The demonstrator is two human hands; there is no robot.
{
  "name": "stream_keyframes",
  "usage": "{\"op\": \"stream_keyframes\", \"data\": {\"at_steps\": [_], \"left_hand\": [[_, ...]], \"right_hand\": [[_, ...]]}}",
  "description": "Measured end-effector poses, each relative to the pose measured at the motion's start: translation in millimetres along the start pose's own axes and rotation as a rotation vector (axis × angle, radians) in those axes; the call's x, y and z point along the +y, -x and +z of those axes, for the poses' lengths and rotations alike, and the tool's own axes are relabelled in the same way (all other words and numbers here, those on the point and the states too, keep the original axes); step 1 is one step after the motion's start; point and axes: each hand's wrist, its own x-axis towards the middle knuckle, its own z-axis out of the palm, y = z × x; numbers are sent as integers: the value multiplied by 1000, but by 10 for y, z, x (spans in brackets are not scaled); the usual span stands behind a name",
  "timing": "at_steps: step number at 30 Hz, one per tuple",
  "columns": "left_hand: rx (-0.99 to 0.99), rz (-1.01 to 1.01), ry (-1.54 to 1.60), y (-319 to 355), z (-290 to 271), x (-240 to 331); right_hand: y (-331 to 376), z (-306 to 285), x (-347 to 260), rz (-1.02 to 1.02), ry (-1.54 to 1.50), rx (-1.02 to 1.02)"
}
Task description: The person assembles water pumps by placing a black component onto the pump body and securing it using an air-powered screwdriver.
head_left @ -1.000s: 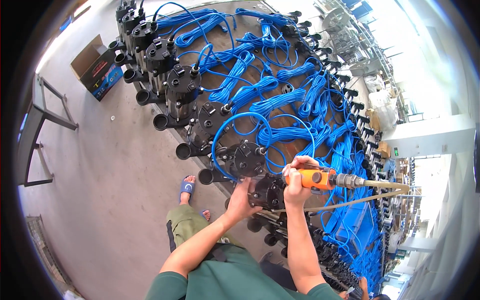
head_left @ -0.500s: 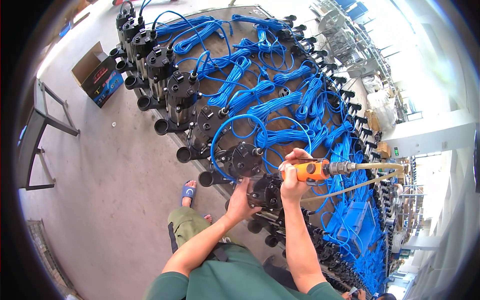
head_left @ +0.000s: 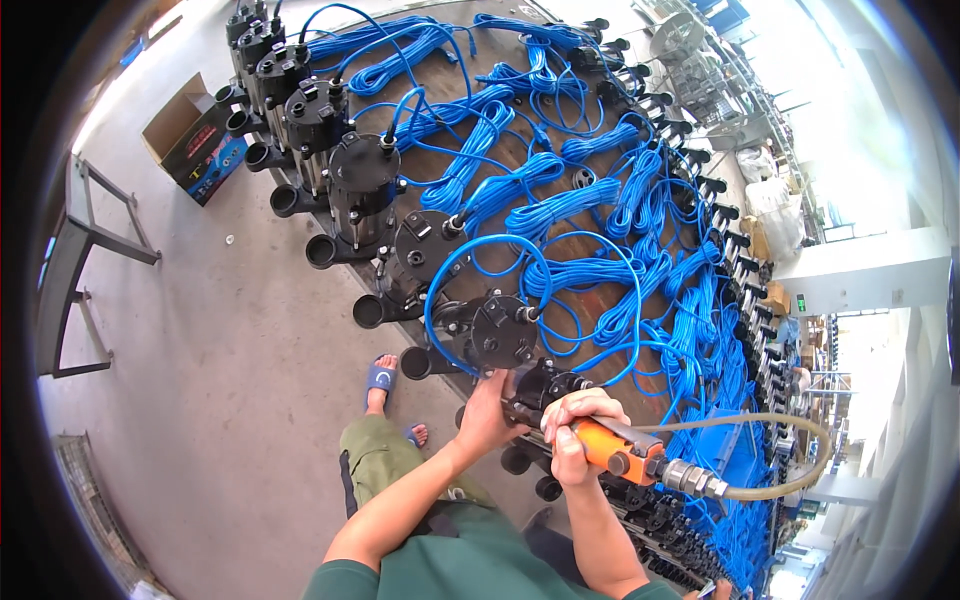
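Note:
My right hand (head_left: 572, 428) grips an orange pneumatic screwdriver (head_left: 622, 452), held over the top of a black pump (head_left: 547, 386) at the near edge of the workbench. A beige air hose (head_left: 768, 455) runs from the tool's back end to the right. My left hand (head_left: 487, 412) clasps the left side of that same pump. Just beyond it stands another black pump (head_left: 497, 332) with a blue cable (head_left: 470, 262) looping around it.
A row of black pumps (head_left: 330, 130) lines the bench's left edge, with several bundles of blue cable (head_left: 590, 200) across the brown bench top (head_left: 545, 170). A cardboard box (head_left: 195, 140) and a metal frame (head_left: 75, 250) stand on the concrete floor at left. My sandalled foot (head_left: 380, 382) is below.
The view has shifted so the bench sits higher and nearer. The screwdriver in my right hand has swung down over the black pump. My left hand stays on the pump.

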Motion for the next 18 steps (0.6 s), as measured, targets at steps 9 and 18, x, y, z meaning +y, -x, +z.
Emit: {"op": "stream_keyframes", "data": {"at_steps": [9,18], "left_hand": [[4,-17,56,-60,2,15],[-87,-54,126,-68,35,-19]], "right_hand": [[-98,-85,70,78,19,-65],[-59,31,91,135,-61,65]]}}
